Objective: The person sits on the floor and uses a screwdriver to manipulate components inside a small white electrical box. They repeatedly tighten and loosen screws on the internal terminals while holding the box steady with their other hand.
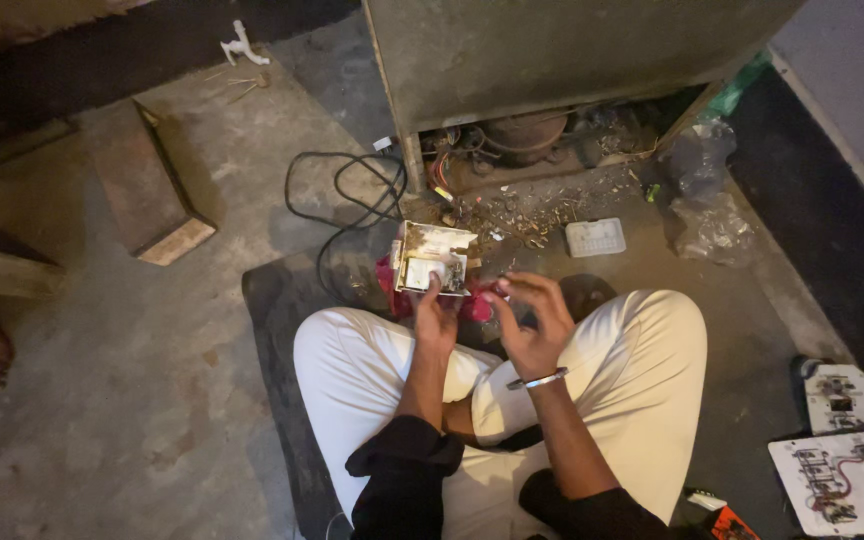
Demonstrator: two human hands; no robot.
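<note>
Seated cross-legged on a dark mat (277,400) – left hand (436,318) pinching a dirty white box (432,260); right hand (532,320) just beside it, fingers spread and curled, holding nothing.

1. Loose white cloth trousers (642,380), creased at the knees, filling the frame centre out to 4 o'clock.
2. Black long sleeves (402,480), pushed up and bunched at both elbows, 6 o'clock.
3. Thin silver metal bangle (539,380) round the right wrist.
4. Forearms bare, no gloves, no rings seen.
</note>
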